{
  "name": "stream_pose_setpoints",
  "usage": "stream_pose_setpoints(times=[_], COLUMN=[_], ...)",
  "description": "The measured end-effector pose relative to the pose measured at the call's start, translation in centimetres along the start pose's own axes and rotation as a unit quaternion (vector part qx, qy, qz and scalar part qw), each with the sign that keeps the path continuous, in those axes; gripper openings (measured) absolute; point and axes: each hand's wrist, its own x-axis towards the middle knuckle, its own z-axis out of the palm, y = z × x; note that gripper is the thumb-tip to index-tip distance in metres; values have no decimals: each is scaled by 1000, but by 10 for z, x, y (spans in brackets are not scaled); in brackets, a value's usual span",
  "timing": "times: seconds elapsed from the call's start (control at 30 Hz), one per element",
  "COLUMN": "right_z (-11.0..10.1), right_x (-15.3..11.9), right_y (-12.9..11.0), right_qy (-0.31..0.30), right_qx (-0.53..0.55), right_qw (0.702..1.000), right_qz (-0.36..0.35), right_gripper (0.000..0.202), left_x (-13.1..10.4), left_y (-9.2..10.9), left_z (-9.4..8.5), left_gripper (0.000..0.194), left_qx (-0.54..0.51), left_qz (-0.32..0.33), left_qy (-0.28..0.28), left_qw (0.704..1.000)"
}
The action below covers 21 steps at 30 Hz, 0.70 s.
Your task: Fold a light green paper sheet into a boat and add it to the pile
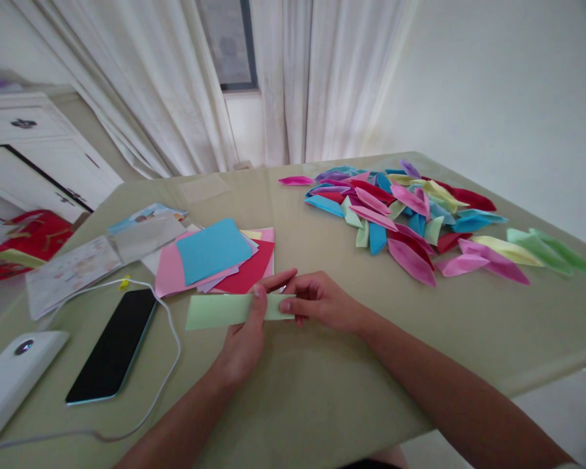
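A folded strip of light green paper (219,311) is held level above the near part of the table, in front of the stacked sheets. My left hand (248,339) grips it near its middle, thumb on top and fingers behind. The right end of the strip is pinched between the thumb and fingers of my right hand (322,301). Behind the strip lies a stack of coloured sheets, with a blue sheet (215,251) on top and a red sheet (249,267) beside it.
Many folded paper pieces (371,198) in several colours lie heaped at the right back of the table (293,404). On the left are a black phone (114,348), a white device (17,378), a white cable (178,339) and a patterned booklet (73,273).
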Motion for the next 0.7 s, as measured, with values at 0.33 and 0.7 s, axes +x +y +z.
stream_pose_setpoints(times=[0.33,0.7], right_z=[-28,-26], right_x=[5,5], right_y=[-10,-3], right_qy=[147,37], right_qx=[-48,-136], right_qw=[988,990], right_qz=[-28,-25], right_gripper=[44,42], left_x=[39,25], left_y=[9,0], left_z=[-27,-13], left_gripper=[47,41], left_qx=[-158,-89], left_qz=[173,82], left_qy=[213,95], left_qw=[949,988])
